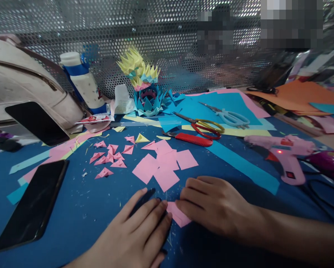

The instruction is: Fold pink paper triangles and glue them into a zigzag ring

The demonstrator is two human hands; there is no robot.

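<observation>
My left hand (140, 229) lies flat on the blue table cover, fingers stretched out, its tips pressing the edge of a small pink paper piece (179, 216). My right hand (215, 204) rests with curled fingers on the same pink piece from the right. Just beyond the hands lie several loose pink paper squares (164, 165). Further left sit several folded pink triangles (108, 158).
A black phone (34, 204) lies at the left. Red-handled scissors (203, 128), pale blue scissors (229, 117) and a red cutter (193, 139) lie behind the squares. A pink glue gun (285, 154) is at right. A paper flower model (144, 87), a bottle (83, 82) and a white bag (21, 85) stand at the back.
</observation>
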